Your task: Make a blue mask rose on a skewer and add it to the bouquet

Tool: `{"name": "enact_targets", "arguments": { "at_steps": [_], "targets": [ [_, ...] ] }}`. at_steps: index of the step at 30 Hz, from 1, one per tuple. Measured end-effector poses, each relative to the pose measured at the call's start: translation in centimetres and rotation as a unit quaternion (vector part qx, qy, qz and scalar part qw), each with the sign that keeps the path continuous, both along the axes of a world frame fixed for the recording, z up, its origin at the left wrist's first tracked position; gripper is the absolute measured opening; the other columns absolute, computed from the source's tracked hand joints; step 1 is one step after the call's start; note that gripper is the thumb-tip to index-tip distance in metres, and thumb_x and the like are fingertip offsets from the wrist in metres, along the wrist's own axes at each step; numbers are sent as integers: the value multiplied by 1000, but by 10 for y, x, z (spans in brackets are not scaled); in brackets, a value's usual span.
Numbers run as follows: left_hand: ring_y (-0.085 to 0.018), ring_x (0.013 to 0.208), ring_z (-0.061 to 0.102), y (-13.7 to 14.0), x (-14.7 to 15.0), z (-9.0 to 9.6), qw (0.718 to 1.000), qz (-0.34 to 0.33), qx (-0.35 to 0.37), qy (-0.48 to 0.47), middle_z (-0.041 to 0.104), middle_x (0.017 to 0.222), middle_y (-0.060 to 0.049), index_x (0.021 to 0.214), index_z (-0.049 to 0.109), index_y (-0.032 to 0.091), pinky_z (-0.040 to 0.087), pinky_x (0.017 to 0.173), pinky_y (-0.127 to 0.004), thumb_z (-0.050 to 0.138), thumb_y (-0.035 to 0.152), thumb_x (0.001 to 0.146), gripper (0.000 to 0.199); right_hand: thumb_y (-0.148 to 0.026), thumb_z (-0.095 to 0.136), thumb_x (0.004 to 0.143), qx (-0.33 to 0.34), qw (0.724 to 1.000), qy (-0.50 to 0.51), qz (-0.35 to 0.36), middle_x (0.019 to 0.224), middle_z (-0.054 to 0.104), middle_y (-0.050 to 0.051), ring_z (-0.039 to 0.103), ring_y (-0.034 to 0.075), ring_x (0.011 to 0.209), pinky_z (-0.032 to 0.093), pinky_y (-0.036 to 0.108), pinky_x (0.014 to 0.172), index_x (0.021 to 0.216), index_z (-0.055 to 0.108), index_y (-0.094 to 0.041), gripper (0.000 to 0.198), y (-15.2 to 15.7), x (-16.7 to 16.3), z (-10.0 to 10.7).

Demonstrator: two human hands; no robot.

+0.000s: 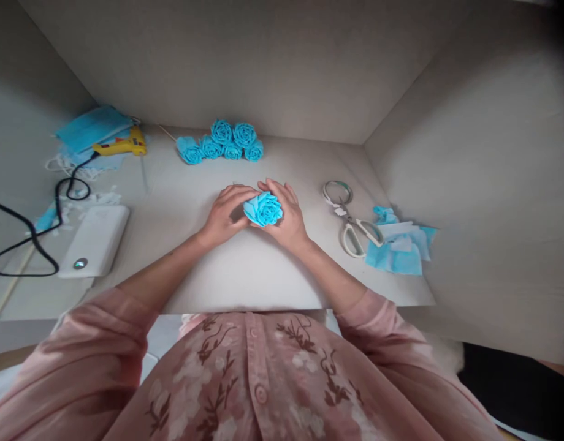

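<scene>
Between my two hands, above the middle of the table, is a blue rose (265,209) made of folded, crinkled fabric, its open face turned up toward me. My left hand (224,213) curls round its left side, thumb and fingertips against the outer petals. From the right, my right hand (289,214) cups the flower, with fingers behind it and the palm alongside. The underside of the rose is hidden by the hands and petals. Beyond them lie several finished blue roses (232,150) in a cluster, one on a thin stick (166,131).
Blue face masks (95,127) and a yellow glue gun (121,144) lie at the back left, its black cable (57,202) looping forward. A white power bank (98,239) is nearer. To the right are scissors (350,229), a tape roll (338,192) and blue fabric scraps (396,260). Walls enclose the table.
</scene>
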State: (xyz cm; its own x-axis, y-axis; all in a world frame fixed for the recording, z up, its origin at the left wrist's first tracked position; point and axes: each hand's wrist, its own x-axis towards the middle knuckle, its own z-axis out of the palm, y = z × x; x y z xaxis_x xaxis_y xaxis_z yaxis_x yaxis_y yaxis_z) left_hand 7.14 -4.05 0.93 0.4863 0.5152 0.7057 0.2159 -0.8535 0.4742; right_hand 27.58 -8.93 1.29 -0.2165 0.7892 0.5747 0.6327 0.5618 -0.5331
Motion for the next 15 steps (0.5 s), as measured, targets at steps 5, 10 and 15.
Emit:
{"name": "enact_targets", "arguments": {
  "at_steps": [5, 10, 15],
  "targets": [
    [-29, 117, 66, 2, -2, -4, 999, -4, -44, 17, 74, 125, -12, 127, 67, 21, 49, 107, -48, 63, 34, 93, 36, -84, 67, 78, -26, 999, 9, 27, 154, 59, 18, 48, 37, 151, 19, 66, 130, 163, 32, -23, 110, 3, 2, -1],
    [-28, 115, 67, 5, -4, -6, 999, -23, -37, -11, 74, 122, -12, 126, 68, 22, 49, 106, -46, 64, 36, 94, 35, -88, 67, 74, -22, 998, 29, 60, 155, 57, 20, 48, 37, 151, 20, 66, 129, 165, 27, -22, 118, 1, 2, 0],
    [-28, 114, 68, 6, -4, -5, 999, -10, -50, -12, 75, 121, -13, 124, 69, 20, 50, 105, -45, 64, 35, 93, 35, -83, 64, 81, -8, 998, 39, 44, 151, 63, 16, 52, 35, 148, 23, 62, 130, 154, 44, -25, 96, -4, 0, 4]
  ]
}}
